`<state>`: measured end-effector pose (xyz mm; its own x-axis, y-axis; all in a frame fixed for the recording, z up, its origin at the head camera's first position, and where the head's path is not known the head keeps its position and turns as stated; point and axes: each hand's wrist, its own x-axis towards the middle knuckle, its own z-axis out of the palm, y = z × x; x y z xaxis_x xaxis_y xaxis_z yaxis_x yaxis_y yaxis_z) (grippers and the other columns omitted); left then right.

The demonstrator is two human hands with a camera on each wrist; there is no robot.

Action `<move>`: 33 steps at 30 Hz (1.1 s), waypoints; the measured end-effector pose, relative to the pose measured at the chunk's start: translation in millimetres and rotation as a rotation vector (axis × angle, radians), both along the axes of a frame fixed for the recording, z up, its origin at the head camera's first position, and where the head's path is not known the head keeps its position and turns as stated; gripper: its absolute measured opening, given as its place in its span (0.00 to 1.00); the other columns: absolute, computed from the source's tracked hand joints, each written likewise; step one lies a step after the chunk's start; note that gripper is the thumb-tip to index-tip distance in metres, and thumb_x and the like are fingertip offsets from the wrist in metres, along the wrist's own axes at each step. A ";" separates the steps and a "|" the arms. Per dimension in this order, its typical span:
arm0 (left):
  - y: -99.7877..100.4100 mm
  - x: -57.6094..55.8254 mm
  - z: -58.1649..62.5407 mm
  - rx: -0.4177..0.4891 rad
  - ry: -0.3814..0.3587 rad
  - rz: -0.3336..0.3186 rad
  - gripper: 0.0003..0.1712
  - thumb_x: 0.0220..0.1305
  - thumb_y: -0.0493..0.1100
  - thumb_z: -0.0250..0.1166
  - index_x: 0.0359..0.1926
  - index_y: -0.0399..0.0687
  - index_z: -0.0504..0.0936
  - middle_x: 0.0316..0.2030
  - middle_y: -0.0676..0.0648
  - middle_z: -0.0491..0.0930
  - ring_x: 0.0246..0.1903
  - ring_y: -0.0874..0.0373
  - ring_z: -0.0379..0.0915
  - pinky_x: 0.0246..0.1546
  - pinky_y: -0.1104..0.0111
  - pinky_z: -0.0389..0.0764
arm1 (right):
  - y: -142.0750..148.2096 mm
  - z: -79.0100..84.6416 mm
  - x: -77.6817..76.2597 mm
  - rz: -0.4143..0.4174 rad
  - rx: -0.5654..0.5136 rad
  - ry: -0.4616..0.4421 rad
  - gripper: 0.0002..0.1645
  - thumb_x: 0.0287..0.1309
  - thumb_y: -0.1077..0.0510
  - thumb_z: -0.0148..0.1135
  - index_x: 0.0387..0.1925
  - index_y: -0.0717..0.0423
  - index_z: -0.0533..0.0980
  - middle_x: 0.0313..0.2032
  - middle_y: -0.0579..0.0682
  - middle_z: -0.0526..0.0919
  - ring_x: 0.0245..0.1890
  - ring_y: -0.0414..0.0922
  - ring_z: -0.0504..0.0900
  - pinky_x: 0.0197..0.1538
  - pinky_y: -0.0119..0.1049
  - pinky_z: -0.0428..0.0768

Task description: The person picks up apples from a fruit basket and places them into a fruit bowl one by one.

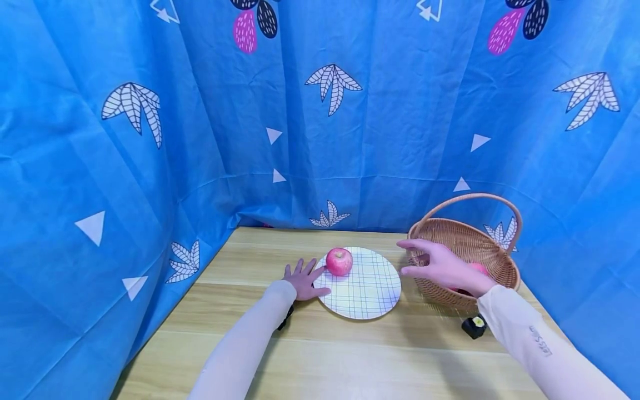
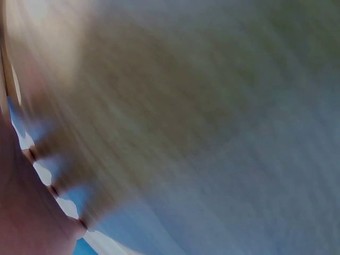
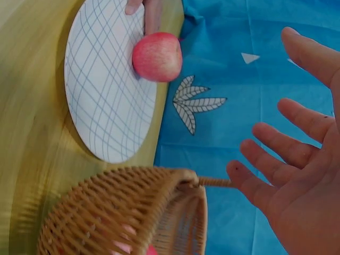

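- Head view: a round red-pink apple (image 1: pixel 339 262) sits on a flat white plate with a blue grid pattern (image 1: pixel 365 294), toward its back-left rim, on a pale wooden table (image 1: pixel 210 322).
- The left hand (image 1: pixel 304 280) lies at the plate's left edge, fingers straight and fanned wide, with nothing gripped; it probably steadies the plate there. Whether a fingertip touches the apple I cannot tell.
- The right hand (image 1: pixel 445 266) hangs in front of a tan woven wicker basket (image 1: pixel 460 239), thumb and fingers well parted and holding nothing. The basket likely stands at the right so that this arm reaches it easily.
- Left wrist view: mostly a blurred, shadowed surface, with part of the left hand at the left edge; I can make out neither the apple nor the basket, so it adds little about the grip.
- Right wrist view: it bares the right palm, confirming it is empty, which the head view hides. Reddish contents (image 3: pixel 123 247) show inside the basket, mostly covered by its weave. The head view alone gives the basket's whole arched handle (image 1: pixel 472 195).
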<state>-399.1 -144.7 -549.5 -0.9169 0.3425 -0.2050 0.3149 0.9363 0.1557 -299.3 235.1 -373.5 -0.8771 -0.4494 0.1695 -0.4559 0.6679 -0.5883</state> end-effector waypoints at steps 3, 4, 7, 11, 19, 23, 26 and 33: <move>0.3 -0.1 0.0 -0.004 -0.006 0.008 0.56 0.53 0.90 0.41 0.79 0.79 0.46 0.82 0.52 0.38 0.79 0.37 0.28 0.72 0.32 0.35 | 7.6 2.9 -0.6 -0.006 0.016 -0.001 0.42 0.59 0.39 0.70 0.70 0.48 0.69 0.66 0.53 0.76 0.64 0.58 0.76 0.62 0.57 0.77; 0.8 -0.7 -0.6 -0.008 -0.004 0.007 0.56 0.53 0.90 0.40 0.79 0.79 0.46 0.82 0.52 0.38 0.79 0.37 0.28 0.72 0.32 0.35 | 10.5 3.8 -0.7 -0.013 0.016 -0.007 0.42 0.58 0.39 0.71 0.70 0.47 0.70 0.66 0.53 0.76 0.63 0.57 0.76 0.62 0.57 0.77; 1.6 -1.7 0.0 -0.013 0.000 0.004 0.56 0.53 0.90 0.40 0.79 0.78 0.46 0.82 0.52 0.37 0.79 0.37 0.28 0.72 0.32 0.35 | 19.2 6.2 -2.2 -0.014 0.006 -0.016 0.39 0.60 0.41 0.70 0.69 0.46 0.71 0.66 0.53 0.76 0.62 0.57 0.77 0.62 0.58 0.77; 1.9 -1.9 2.1 -0.015 -0.010 0.001 0.56 0.53 0.89 0.40 0.79 0.77 0.45 0.82 0.52 0.37 0.79 0.37 0.28 0.72 0.32 0.34 | 28.9 10.3 -4.0 -0.019 -0.005 -0.041 0.35 0.61 0.42 0.69 0.68 0.43 0.72 0.66 0.52 0.76 0.61 0.57 0.78 0.61 0.58 0.77; 0.2 -1.9 -3.1 -0.012 0.011 -0.004 0.57 0.52 0.90 0.38 0.80 0.77 0.46 0.82 0.51 0.38 0.79 0.37 0.28 0.71 0.31 0.34 | 45.2 17.5 -10.3 -0.071 0.038 -0.034 0.37 0.61 0.37 0.67 0.67 0.45 0.73 0.62 0.48 0.79 0.57 0.52 0.79 0.60 0.55 0.77; -0.8 -3.8 -7.6 -0.014 0.014 -0.003 0.57 0.51 0.92 0.36 0.79 0.79 0.44 0.82 0.52 0.36 0.79 0.37 0.28 0.71 0.31 0.34 | 52.4 21.3 -13.8 -0.070 0.060 -0.047 0.36 0.62 0.35 0.66 0.66 0.44 0.74 0.61 0.49 0.80 0.59 0.53 0.78 0.61 0.57 0.76; -0.8 -3.9 -7.5 0.000 0.013 0.000 0.57 0.51 0.91 0.39 0.79 0.79 0.46 0.82 0.53 0.38 0.79 0.37 0.29 0.71 0.31 0.35 | 57.9 23.2 -16.9 -0.077 0.067 -0.074 0.34 0.61 0.34 0.65 0.66 0.40 0.74 0.62 0.49 0.80 0.61 0.55 0.77 0.61 0.58 0.76; -0.7 -4.8 -8.7 -0.012 0.020 -0.004 0.58 0.50 0.92 0.37 0.79 0.78 0.46 0.82 0.52 0.37 0.79 0.37 0.29 0.71 0.31 0.34 | 70.1 22.7 -24.3 -0.114 0.080 -0.109 0.38 0.59 0.31 0.65 0.67 0.39 0.73 0.65 0.51 0.78 0.66 0.59 0.72 0.63 0.63 0.72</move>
<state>-403.9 -145.4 -558.2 -0.9196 0.3436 -0.1904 0.3214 0.9368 0.1380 -323.6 305.2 -350.8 -0.9345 -0.3539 0.0380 -0.3105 0.7584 -0.5730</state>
